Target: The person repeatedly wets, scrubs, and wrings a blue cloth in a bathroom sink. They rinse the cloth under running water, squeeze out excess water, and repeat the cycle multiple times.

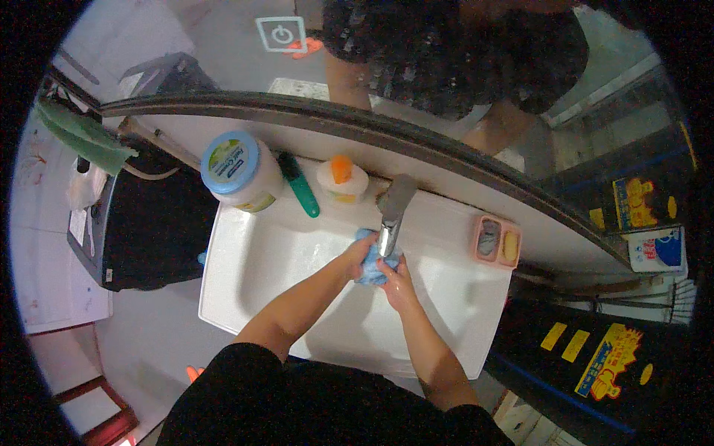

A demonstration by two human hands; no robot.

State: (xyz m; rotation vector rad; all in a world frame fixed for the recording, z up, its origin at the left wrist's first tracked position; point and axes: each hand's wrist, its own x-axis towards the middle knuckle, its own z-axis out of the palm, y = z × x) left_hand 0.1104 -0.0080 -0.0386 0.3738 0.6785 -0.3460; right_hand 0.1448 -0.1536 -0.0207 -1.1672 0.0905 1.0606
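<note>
Over the white sink basin point(268, 273), my left hand point(362, 257) and my right hand point(397, 281) both grip a bunched light-blue cloth point(372, 267). The cloth sits just under the spout of the metal faucet point(394, 214), which hides part of it. My left hand has the cloth's left side; my right hand has its lower right side, with the thumb on top. The right hand looks wet. Whether water is running cannot be told.
Along the sink's back ledge stand a blue-lidded jar point(240, 170), a green-handled brush point(302, 189), a bottle with an orange cap point(342, 179) and a pink soap dish point(496, 242). A mirror point(446, 72) rises behind. A black washing machine point(162, 228) is at left.
</note>
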